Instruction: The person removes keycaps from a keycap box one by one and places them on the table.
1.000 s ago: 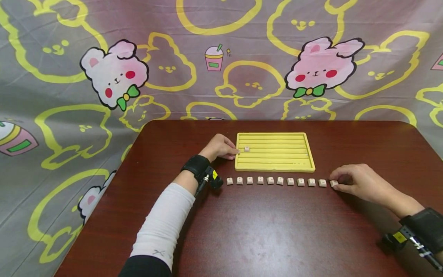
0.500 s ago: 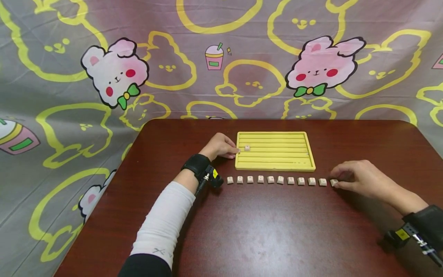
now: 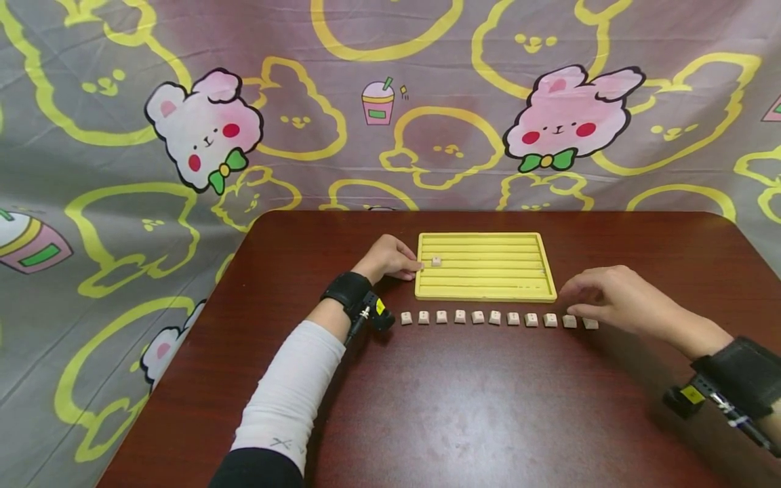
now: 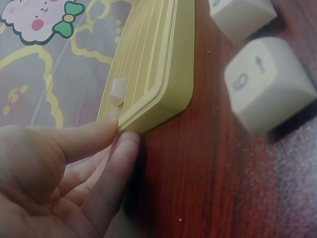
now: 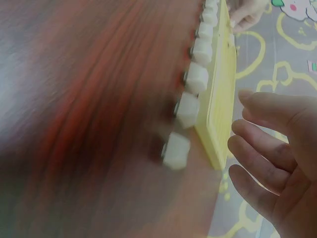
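Note:
In the head view my left hand [image 3: 390, 259] pinches the left rim of a yellow ridged tray [image 3: 488, 279] between thumb and finger. The left wrist view shows this grip at the tray's corner. One white keycap [image 3: 436, 261] sits in the tray near that hand. Below the tray runs a row of several white keycaps [image 3: 495, 317], spaced apart on the table. My right hand [image 3: 622, 298] hovers over the row's right end, fingers loosely bent with nothing between them. It partly covers the rightmost keycap [image 3: 590, 324] in the head view.
The dark red wooden table [image 3: 451, 407] has rounded far corners. A cartoon-printed curtain [image 3: 445, 88] hangs right behind it. In the left wrist view, a keycap marked with a digit and an arrow [image 4: 267, 87] lies close to the camera.
My right hand has let go of the rightmost keycap and moved left and up toward the tray's lower right corner. My left hand has stayed on the tray.

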`<state>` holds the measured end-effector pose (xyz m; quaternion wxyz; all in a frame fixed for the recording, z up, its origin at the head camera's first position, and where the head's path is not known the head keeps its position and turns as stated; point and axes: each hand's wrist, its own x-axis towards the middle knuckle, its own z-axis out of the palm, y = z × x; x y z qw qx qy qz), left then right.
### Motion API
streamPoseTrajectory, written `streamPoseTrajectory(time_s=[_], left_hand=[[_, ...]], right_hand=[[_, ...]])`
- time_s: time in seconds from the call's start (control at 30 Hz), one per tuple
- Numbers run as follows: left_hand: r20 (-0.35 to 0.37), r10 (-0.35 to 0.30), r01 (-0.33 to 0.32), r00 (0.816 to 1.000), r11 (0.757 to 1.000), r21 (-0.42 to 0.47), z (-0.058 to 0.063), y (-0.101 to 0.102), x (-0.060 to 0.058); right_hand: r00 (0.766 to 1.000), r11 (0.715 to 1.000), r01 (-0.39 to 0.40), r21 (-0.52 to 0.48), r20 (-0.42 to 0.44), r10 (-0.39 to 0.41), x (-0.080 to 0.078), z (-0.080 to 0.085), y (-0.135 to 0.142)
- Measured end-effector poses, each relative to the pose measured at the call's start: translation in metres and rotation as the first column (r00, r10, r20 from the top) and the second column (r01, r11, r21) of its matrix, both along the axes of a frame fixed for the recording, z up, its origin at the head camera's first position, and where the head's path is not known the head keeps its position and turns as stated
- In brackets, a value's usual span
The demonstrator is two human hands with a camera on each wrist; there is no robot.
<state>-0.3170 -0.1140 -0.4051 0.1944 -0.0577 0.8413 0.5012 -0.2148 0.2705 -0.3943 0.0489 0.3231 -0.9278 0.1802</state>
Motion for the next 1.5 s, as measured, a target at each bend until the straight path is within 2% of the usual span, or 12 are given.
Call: streamPoseTrajectory(time_s=[0.13, 0.27, 0.77, 1.0, 1.2, 1.5], left_hand=[[0.004, 0.003, -0.003, 1.000, 1.000, 0.015, 0.000, 0.001, 0.001], [0.005, 0.000, 0.000, 1.000, 0.999, 0.033, 0.000, 0.001, 0.002], [-0.018, 0.004, -0.004, 1.000, 1.000, 0.006, -0.002, 0.001, 0.002], [-0.026, 0.003, -0.003, 1.000, 1.000, -0.008, -0.001, 0.000, 0.003], [-0.027, 0.000, 0.000, 1.000, 1.000, -0.009, 0.000, 0.000, 0.004], [-0.018, -0.006, 0.006, 1.000, 1.000, -0.026, 0.002, 0.000, 0.005]], right_hand=[[1.000, 1.000, -0.026, 0.008, -0.003, 0.026, -0.006, 0.003, -0.015], [0.999, 0.999, -0.035, 0.007, 0.034, 0.035, -0.010, 0.005, -0.030], [0.995, 0.995, -0.095, 0.030, 0.047, 0.093, -0.032, -0.005, -0.077], [0.994, 0.995, -0.098, 0.021, 0.051, 0.097, -0.042, -0.004, -0.100], [0.989, 0.990, -0.142, 0.022, 0.034, 0.141, -0.053, -0.004, -0.117], [0.988, 0.991, -0.127, 0.037, 0.089, 0.123, -0.067, 0.002, -0.141]])
